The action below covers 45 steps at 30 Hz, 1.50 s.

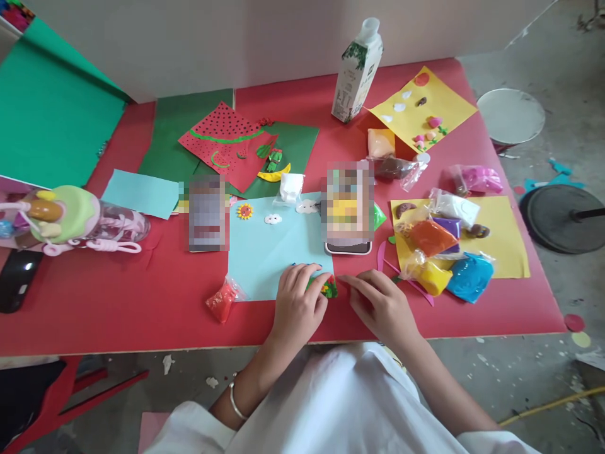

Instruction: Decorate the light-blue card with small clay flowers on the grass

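Text status: no wording, brand or number is legible to me. Beyond the left fingers (299,272) and right fingers (373,280), on the far part of the desk (165,277), the carton (354,79) bears small print on its side panels; I cannot resolve it. Both nearer screens, left (208,214) and right (348,205), are pixelated and unreadable.

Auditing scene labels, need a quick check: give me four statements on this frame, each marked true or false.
1. The left hand is over the light blue sheet's lower part. True.
2. The bracelet is on the right wrist. False: left wrist.
3. The carton stands upright. True.
4. The orange packet lies by the smiling sun. False: it's among the packets on the lower yellow sheet.
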Tool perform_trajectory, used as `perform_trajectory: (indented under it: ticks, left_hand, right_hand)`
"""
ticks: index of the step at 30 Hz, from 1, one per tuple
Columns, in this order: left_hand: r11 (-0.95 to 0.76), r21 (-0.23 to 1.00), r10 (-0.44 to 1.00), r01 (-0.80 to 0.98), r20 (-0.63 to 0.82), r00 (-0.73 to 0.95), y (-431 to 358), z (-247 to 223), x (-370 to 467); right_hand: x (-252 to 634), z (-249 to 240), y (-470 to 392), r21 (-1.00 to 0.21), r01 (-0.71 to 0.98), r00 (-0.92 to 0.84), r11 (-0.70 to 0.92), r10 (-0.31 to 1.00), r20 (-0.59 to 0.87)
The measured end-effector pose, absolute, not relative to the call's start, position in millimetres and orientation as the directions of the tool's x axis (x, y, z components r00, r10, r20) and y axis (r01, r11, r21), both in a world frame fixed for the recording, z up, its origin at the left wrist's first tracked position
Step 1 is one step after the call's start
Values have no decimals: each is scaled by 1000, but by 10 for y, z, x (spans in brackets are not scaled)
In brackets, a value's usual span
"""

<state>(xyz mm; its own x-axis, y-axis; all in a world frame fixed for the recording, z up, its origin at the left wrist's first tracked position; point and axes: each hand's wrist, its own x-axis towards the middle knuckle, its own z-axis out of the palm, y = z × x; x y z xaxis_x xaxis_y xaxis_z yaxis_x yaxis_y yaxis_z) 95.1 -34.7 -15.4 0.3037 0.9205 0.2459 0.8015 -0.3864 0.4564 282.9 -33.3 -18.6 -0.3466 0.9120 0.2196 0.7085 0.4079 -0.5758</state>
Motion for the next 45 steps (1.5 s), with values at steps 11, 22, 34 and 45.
perform_trajectory:
  ticks: [11, 22, 34, 45]
  left_hand:
    - [-372, 473, 924, 799, 274, 267, -346, -160, 964]
    - [-373, 476, 923, 796, 273, 269, -355, -178, 955]
    - [-430, 405, 897, 807, 295, 329, -348, -183, 924]
    - [-472, 433, 874, 768, 343, 344, -350, -214, 845]
  right_hand:
    - [2752, -244, -315, -542, 715, -338, 442, 897, 286]
    - [2729, -243, -312, -575, 701, -319, 422, 907, 276]
    - [2773, -289, -358, -499, 726, -358, 474, 879, 314]
    - [2792, -292, -366, -468, 729, -398, 500, 865, 305]
